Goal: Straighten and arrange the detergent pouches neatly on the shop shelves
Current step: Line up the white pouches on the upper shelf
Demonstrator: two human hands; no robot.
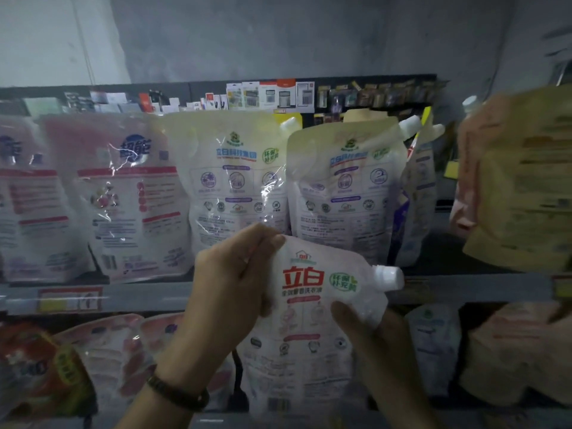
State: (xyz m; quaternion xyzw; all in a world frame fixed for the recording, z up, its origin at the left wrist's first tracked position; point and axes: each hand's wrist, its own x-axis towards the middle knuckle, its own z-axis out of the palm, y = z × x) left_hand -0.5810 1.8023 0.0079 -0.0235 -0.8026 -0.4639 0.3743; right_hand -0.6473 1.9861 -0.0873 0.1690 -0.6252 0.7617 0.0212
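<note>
Both hands grip one pouch: my left hand curls over its top corner at 10 o'clock, and my right hand pinches its side at 4 o'clock, below the white cap. Red "立白" heads its pale pink front. It is upright, at 6 o'clock from the white pouches on the shelf.

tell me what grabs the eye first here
First comes the white pouch with red lettering in the centre foreground, gripped at its top corner by the left hand and under its capped spout by the right hand. Behind it, a row of pale pouches stands on the upper shelf.
</note>
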